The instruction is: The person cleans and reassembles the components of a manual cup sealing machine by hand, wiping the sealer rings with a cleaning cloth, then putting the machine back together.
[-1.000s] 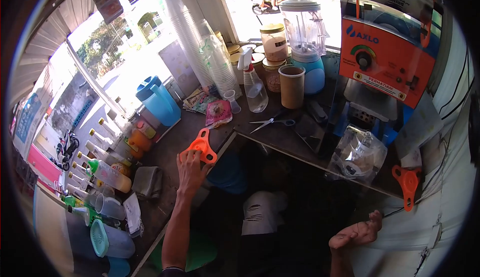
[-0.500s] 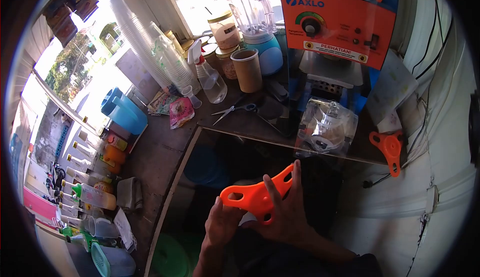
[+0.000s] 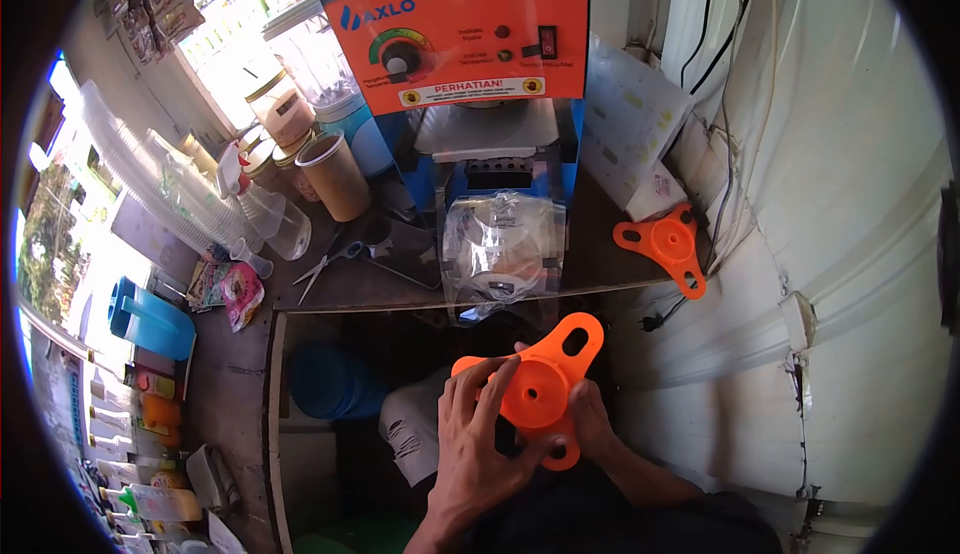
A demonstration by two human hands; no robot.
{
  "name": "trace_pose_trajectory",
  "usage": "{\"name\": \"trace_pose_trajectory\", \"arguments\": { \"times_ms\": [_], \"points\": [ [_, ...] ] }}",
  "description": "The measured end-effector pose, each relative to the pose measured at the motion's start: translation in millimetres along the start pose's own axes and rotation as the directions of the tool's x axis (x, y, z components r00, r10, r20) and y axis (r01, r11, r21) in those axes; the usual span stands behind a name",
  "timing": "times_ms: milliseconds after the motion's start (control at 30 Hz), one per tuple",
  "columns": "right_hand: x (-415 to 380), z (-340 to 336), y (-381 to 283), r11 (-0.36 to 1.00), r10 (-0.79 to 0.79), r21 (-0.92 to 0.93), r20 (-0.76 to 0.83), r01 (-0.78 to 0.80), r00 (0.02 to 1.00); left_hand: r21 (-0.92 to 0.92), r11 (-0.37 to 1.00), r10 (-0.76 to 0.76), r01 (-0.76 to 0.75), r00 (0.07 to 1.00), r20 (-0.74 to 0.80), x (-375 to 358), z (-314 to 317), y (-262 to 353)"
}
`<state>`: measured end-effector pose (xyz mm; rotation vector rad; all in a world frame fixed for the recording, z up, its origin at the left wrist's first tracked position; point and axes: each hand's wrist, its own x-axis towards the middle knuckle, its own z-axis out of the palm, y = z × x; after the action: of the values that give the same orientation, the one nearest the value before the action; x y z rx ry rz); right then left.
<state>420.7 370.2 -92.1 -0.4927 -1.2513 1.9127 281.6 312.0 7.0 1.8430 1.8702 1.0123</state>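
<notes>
- Orange three-armed piece gripped in both hands, above the person's lap, in front of the worktop; left hand spread over one side, right hand wrapped at the lower right.
- Piece: smooth, glossy plastic, raised round hub with small center hole, slotted rounded arms.
- Similar orange piece laid at the worktop's right end, near the wall.
- Clear crinkled plastic draped at the front of a metal-and-orange machine; "AXLO" and "PERHATIAN!" printed on its panel, smaller print barely legible.
- Scissors, brown cylindrical tub and clear spray bottle set left of the machine.
- Right fingertips partly hidden by the piece; one arm covered by left fingers; machine top cut off; space under worktop too dark to read.
</notes>
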Motion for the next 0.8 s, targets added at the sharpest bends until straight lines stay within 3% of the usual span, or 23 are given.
{"name": "trace_pose_trajectory", "arguments": {
  "times_ms": [33, 100, 167, 233, 267, 333, 400, 467, 500, 533, 567, 600, 633, 667, 700, 733, 800],
  "points": [
    [-5, 1, 1, 1.000, -0.001, 0.000, -0.012, 0.001, 1.000, 0.015, 1.000, -0.003, 0.003, 1.000, -0.009, 3, 4, 4],
    [-12, 7, -3, 0.982, 0.049, 0.183, -0.024, -0.044, 0.999, 0.001, 1.000, 0.014, -0.014, 0.999, -0.036, 2, 18, 3],
    [-7, 15, -22, 0.981, -0.022, 0.193, -0.024, 0.026, 0.999, -0.004, 0.999, 0.041, -0.042, 0.998, -0.056, 4, 23, -1],
    [-6, 12, -28, 0.974, -0.097, 0.202, -0.034, 0.102, 0.995, -0.216, 0.973, 0.091, -0.083, 0.996, 0.026, 9, 24, -2],
    [-11, 5, -29, 0.979, -0.166, 0.107, -0.075, 0.174, 0.983, -0.212, 0.973, 0.103, -0.092, 0.994, 0.043, 13, 20, -2],
    [-16, -4, -39, 0.970, -0.240, -0.011, -0.234, 0.245, 0.942, -0.220, 0.956, 0.173, -0.196, 0.977, -0.122, 23, 4, -7],
    [1, -18, -52, 0.917, -0.397, -0.177, -0.298, 0.359, 0.868, -0.234, 0.964, 0.040, -0.128, 0.936, -0.349, 39, -3, -26],
    [28, -42, -54, 0.874, -0.458, -0.331, -0.320, 0.355, 0.829, -0.433, 0.901, -0.186, 0.009, 0.911, -0.367, 64, -9, -46],
    [37, -47, -64, 0.899, -0.435, -0.213, -0.323, 0.383, 0.841, -0.426, 0.905, -0.168, -0.001, 0.918, -0.360, 77, -10, -56],
    [45, -52, -73, 0.908, -0.415, -0.091, -0.319, 0.409, 0.852, -0.503, 0.861, -0.259, 0.077, 0.917, -0.304, 90, -9, -66],
    [55, -60, -74, 0.923, -0.383, -0.159, -0.302, 0.350, 0.873, -0.574, 0.803, -0.350, 0.158, 0.906, -0.240, 99, -8, -76],
    [64, -69, -69, 0.931, -0.343, -0.226, -0.288, 0.285, 0.894, -0.570, 0.807, -0.340, 0.154, 0.910, -0.235, 106, -9, -86],
    [75, -72, -65, 0.906, -0.364, -0.328, -0.277, 0.269, 0.889, -0.593, 0.783, -0.318, 0.188, 0.940, -0.122, 115, -9, -95],
    [78, -73, -68, 0.902, -0.377, -0.331, -0.284, 0.279, 0.882, -0.609, 0.760, -0.289, 0.225, 0.957, -0.007, 123, -8, -99],
    [79, -72, -68, 0.939, -0.263, -0.289, -0.262, 0.185, 0.928, -0.691, 0.652, -0.427, 0.311, 0.904, 0.004, 128, -2, -99],
    [81, -72, -70, 0.964, -0.147, -0.253, -0.229, 0.087, 0.962, -0.688, 0.657, -0.419, 0.309, 0.908, 0.008, 132, 0, -102],
    [85, -74, -68, 0.960, -0.145, -0.263, -0.189, 0.092, 0.971, -0.777, 0.565, -0.307, 0.278, 0.945, 0.114, 135, 5, -107]
  ]
}}
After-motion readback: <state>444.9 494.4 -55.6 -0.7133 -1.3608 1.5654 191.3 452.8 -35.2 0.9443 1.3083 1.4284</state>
